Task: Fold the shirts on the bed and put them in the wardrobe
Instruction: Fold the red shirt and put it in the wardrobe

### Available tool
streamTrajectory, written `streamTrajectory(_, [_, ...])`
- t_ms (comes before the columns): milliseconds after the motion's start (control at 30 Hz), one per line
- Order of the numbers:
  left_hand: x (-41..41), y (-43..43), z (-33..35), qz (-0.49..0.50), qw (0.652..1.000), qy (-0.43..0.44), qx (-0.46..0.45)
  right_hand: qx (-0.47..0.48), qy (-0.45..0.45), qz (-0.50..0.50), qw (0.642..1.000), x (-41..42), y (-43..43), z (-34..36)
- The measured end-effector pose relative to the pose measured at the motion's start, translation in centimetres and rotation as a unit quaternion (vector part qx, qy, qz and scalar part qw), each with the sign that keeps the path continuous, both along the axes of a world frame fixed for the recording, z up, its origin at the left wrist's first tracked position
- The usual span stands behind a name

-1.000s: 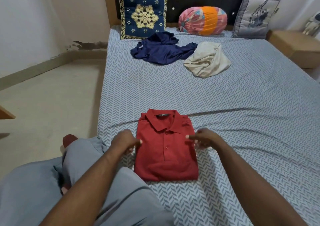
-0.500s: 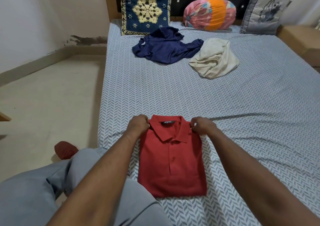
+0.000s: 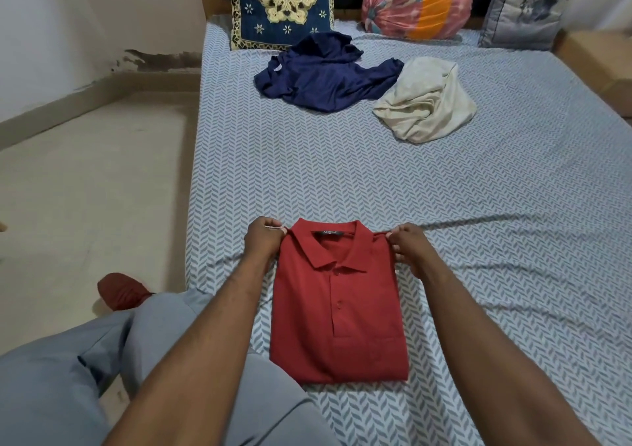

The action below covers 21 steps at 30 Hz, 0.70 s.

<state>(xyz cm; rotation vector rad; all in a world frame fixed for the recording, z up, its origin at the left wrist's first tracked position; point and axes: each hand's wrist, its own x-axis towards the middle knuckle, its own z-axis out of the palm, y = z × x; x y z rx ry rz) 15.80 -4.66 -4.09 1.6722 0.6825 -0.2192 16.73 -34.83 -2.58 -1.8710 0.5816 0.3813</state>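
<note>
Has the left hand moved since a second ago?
Yes. The left hand went up the left edge of the red shirt, from its middle to the shoulder corner beside the collar.

left hand (image 3: 263,242), right hand (image 3: 407,249), slid up shirt (image 3: 338,326)

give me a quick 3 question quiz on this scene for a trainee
1. True or false: the folded red polo shirt lies buttons up on the grey chevron-patterned bedsheet.
2. How many hands pinch its shoulders: A none, B one, C two?
3. How many unfolded shirts lie farther up the bedsheet?
Key: 1 true. 2 C: left hand and right hand. 3 two: the crumpled navy blue shirt and the crumpled cream shirt.
</note>
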Motion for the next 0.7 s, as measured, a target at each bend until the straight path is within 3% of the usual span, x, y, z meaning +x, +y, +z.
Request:
streamTrajectory(133, [-0.2,-0.6,0.4,-0.014,0.994,-0.017,0.104,-0.035,-0.010,-0.056,0.998,-0.6,0.9,-1.5])
streamTrajectory(267, [-0.8,-0.6,0.4,-0.019,0.987,-0.021,0.161,-0.196,-0.009,-0.011,0.981,-0.6,1.0,-1.4])
streamTrajectory(333, [-1.7,-0.4,0.5,-0.011,0.988,-0.012,0.150,-0.172,0.004,-0.023,0.985,-0.6,0.1,-1.5])
streamTrajectory(467, [-5.0,-0.2,1.1,-0.098,0.978,-0.020,0.181,0.019,0.083,-0.043,0.995,-3.1,-0.7,0.3])
streamTrajectory(567, [-7.2,-0.4,0.8,-0.153,0.968,0.017,0.197,0.009,0.111,0.027,0.993,-5.3,-0.7,0.6])
streamTrajectory(633, [-7.6,-0.8,1.0,-0.138,0.979,0.026,0.147,0.002,0.079,0.020,0.997,-5.8,-0.4,0.3])
streamTrajectory(700, [-7.7,-1.4,1.4,-0.076,0.996,0.026,-0.024,0.040,0.087,-0.007,0.995,-6.0,0.0,-0.1])
